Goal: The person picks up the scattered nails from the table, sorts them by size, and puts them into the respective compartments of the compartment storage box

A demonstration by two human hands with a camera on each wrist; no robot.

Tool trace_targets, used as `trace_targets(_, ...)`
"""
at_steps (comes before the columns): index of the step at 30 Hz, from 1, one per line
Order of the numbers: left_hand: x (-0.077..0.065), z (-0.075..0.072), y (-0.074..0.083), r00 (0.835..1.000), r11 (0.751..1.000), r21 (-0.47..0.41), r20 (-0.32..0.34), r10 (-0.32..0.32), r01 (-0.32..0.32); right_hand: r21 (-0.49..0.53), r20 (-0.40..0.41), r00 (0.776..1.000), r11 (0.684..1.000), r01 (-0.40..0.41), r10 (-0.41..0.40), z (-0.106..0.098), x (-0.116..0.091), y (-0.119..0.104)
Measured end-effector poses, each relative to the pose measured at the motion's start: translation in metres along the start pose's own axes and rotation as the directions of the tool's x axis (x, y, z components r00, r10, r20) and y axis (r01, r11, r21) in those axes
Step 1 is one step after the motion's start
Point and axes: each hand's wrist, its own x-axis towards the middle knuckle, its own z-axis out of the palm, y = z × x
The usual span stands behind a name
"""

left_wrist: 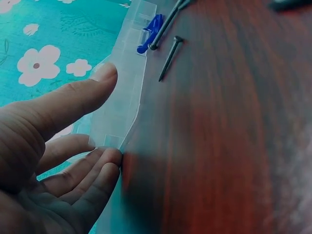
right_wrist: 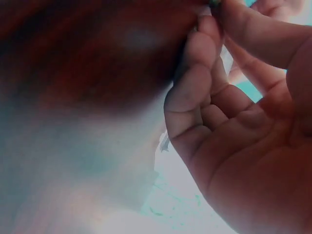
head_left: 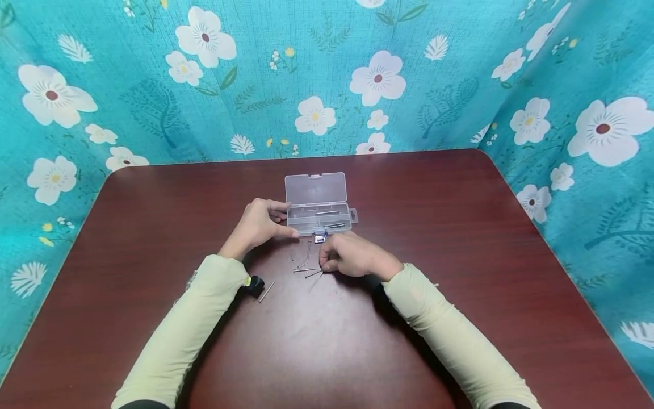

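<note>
A clear plastic box (head_left: 306, 226) lies with its lid (head_left: 315, 189) raised, several nails (head_left: 334, 225) in its compartments and a blue latch (head_left: 319, 235) at the front. My left hand (head_left: 261, 222) holds the box's left end, thumb at the front corner and fingers along the side. In the left wrist view, fingertips (left_wrist: 113, 157) touch the box's end. Just in front of the box, my right hand (head_left: 352, 254) pinches a nail (head_left: 321, 271) between thumb and index finger; most of it is hidden. Loose nails (head_left: 304, 270) lie on the table beside that hand.
A single nail (head_left: 267, 291) lies apart, near the left wrist's dark camera (head_left: 254, 286). The brown table (head_left: 327, 352) reaches back to a teal flowered curtain (head_left: 276, 74). A hanging tab (head_left: 353, 216) sticks out from the box's right end.
</note>
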Motion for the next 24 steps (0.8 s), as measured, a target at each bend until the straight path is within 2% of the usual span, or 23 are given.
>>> trace_targets(6, -0.001, 0.000, -0.003, 1.000, 1.000, 0.001, 0.000, -0.003, 0.003, 0.080, -0.030, 0.999, 0.997, 0.018, -0.016, 0.000, 0.002, 0.009)
trace_targets(10, 0.001, -0.002, -0.002, 1.000, 1.000, -0.002, -0.011, 0.006, -0.006, 0.188, -0.066, 0.997, 0.982, -0.020, 0.033, -0.006, -0.001, 0.013)
trace_targets(13, 0.001, -0.002, -0.001, 1.000, 1.000, 0.000, -0.013, 0.000, 0.000, 0.293, -0.106, 0.989, 0.954, -0.069, 0.104, -0.012, -0.003, 0.017)
trace_targets(19, 0.002, -0.003, -0.002, 1.000, 1.000, 0.003, -0.011, 0.001, 0.000, 0.470, -0.223, 0.943, 0.874, -0.119, 0.248, -0.026, -0.004, 0.024)
trace_targets(24, 0.003, -0.003, -0.001, 1.000, 1.000, 0.007, -0.003, 0.000, 0.000, 0.497, -0.306, 0.898, 0.857, -0.133, 0.317, -0.035, -0.002, 0.028)
